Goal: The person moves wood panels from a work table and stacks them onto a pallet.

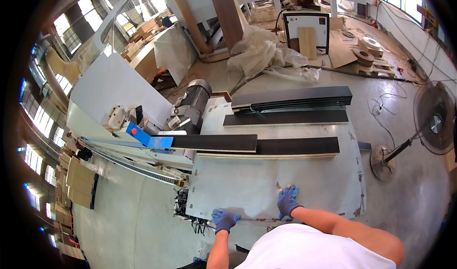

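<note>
Both hands wear blue gloves and rest on a grey metal-topped table (238,176). My left hand (225,220) lies on its near edge, fingers apart and holding nothing. Farther right and a little farther in, my right hand (288,201) is laid flat, also empty. Beyond the hands is a dark board (300,146) with a pale edge. Another dark board (214,142) overlaps its left part and runs left to a blue guard (150,138) on the machine. Farther back lie a single dark strip (285,118) and a stack of dark boards (293,97).
A white machine (119,85) with a dark motor (196,97) adjoins the table's left side. On the right stands a floor fan (431,119), near a cable (376,111). Crumpled plastic sheeting (264,52) and a white cabinet (309,30) are behind. Black scraps (183,204) hang by the near left corner.
</note>
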### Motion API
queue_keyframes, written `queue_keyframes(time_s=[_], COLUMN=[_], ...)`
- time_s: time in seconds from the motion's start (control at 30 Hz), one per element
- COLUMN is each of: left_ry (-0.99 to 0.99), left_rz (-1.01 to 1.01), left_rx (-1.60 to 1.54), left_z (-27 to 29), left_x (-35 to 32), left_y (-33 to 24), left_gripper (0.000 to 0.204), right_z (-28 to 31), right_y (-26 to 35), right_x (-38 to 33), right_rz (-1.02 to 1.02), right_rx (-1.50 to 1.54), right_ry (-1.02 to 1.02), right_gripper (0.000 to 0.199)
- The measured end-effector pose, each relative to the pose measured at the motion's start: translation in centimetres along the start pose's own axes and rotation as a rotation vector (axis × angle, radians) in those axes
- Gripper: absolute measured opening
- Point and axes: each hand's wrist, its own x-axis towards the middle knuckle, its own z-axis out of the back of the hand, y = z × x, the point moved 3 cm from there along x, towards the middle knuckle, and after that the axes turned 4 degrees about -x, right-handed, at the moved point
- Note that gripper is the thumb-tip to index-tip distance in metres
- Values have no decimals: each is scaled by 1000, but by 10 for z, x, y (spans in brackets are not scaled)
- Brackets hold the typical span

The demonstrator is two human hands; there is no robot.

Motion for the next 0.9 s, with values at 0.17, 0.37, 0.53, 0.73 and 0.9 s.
queue_keyframes(time_s=[0.17,0.37,0.53,0.73,0.9], left_ry=[58,102,103,276,104], left_rz=[29,98,145,15,132], left_rx=[2,26,61,5,17], left_z=[14,11,8,15,14], left_x=[-8,3,9,10,8], left_y=[-14,-9,-18,-16,-19], left_gripper=[118,120,121,96,108], right_z=[-16,-21,-24,-30,-30], right_y=[1,2,-6,-10,-13], right_x=[5,3,1,4,9], right_rz=[15,39,59,96,95], right_rx=[-51,25,72,131,171], right_ry=[-66,-221,-307,-367,-370], right_gripper=[124,54,50,47,69])
